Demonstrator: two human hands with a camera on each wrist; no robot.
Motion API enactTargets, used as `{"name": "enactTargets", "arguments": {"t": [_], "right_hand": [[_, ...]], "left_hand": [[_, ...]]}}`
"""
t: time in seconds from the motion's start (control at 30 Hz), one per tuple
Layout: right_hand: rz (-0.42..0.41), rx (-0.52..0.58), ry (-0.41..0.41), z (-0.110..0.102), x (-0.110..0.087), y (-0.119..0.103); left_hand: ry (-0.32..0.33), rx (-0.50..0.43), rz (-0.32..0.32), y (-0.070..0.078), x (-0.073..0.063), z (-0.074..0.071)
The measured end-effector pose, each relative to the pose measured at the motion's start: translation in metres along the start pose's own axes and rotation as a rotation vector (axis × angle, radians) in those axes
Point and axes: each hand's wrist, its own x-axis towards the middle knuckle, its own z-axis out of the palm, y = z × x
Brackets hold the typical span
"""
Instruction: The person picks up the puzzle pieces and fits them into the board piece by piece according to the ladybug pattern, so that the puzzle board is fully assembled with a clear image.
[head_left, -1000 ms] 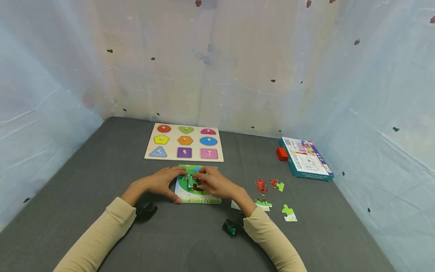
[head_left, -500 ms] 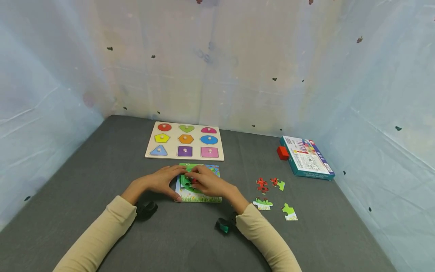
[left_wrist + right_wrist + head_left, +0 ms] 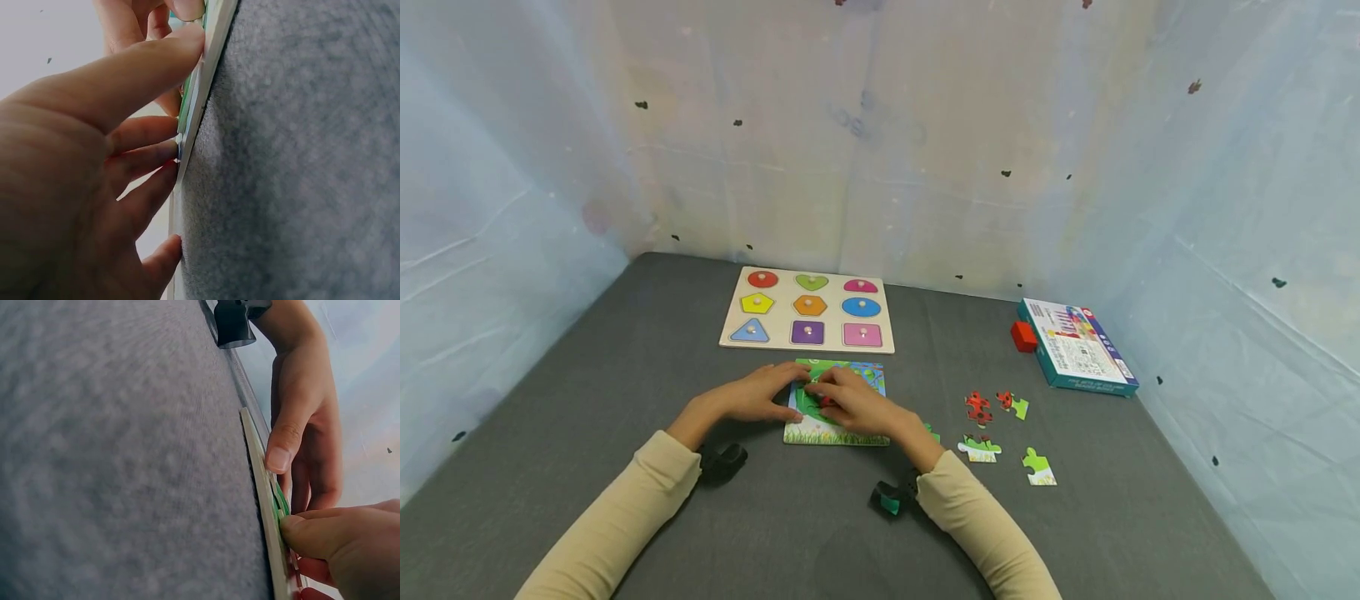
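Note:
A jigsaw puzzle board (image 3: 838, 437) with a grass border lies in front of me. My left hand (image 3: 752, 395) rests along its left side. In the left wrist view, the left thumb (image 3: 156, 65) lies against a green puzzle piece (image 3: 185, 106) and the other fingers extend to the board's edge. My right hand (image 3: 861, 404) is over the middle of the board and pinches the green puzzle piece, its thumb (image 3: 300, 532) low at the board's surface. The right fingers hide much of the picture, which shows red and green parts.
Loose puzzle pieces lie to the right: a red one (image 3: 978, 408), a ladybird one (image 3: 1013, 406) and green-white ones (image 3: 1039, 467). Another piece (image 3: 932, 432) is partly behind the right wrist. A shape-peg board (image 3: 880, 343), red block (image 3: 1023, 337) and box (image 3: 1078, 348) stand farther back.
My right hand has shifted slightly left over the board with the green puzzle piece, which now lies lower. The left thumb has moved up from the board's lower corner.

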Motion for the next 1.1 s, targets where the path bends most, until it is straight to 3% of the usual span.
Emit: {"name": "enactTargets", "arguments": {"t": [0.3, 0.67, 1.1], "right_hand": [[0.002, 0.003, 0.038, 0.0039, 0.0000, 0.0032], [0.090, 0.021, 0.087, 0.0042, -0.0029, 0.0034], [0.127, 0.019, 0.112, 0.0047, -0.0049, 0.0067]], "left_hand": [[0.044, 0.034, -0.010, 0.0034, 0.0029, 0.0006], [0.084, 0.119, 0.011, 0.0064, 0.0038, 0.0022], [0.110, 0.124, 0.040, 0.0018, 0.0045, 0.0042]]}}
